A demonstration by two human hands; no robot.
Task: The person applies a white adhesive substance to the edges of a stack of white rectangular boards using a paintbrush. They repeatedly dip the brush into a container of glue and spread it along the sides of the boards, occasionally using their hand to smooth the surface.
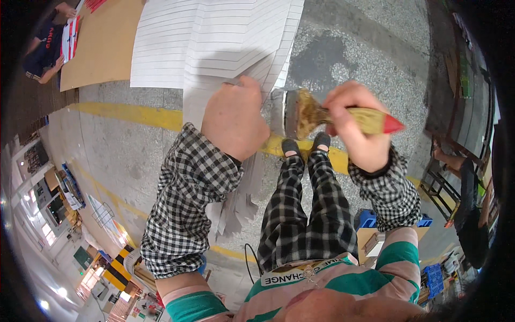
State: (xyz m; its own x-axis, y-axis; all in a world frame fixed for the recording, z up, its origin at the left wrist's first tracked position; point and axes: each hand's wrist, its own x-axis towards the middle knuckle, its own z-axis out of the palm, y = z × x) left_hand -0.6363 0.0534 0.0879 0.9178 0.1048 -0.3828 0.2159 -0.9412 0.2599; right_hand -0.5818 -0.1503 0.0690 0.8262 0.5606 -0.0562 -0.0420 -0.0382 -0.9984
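Large white lined paper sheets [166,45] spread at the upper middle, overlapping, with some edges creased. My left hand [233,118] is closed at their near edge, fingers curled down and partly hidden. Below that wrist, more paper edges [236,209] hang in shadow. In my right hand [357,118] is a flat paintbrush, gripped by its yellowish handle [367,120] with a red end. The brush's stained head points left, toward my left hand, and its pale bristles [277,111] are close to the paper's edge. Slight blur softens the brush and right hand.
A brown board [104,45] lies left of the paper. At the far left a person [45,48] holds a red and white item. Another person [468,177] is at the right by a dark metal frame [442,196]. Yellow lines [129,114] cross the speckled floor.
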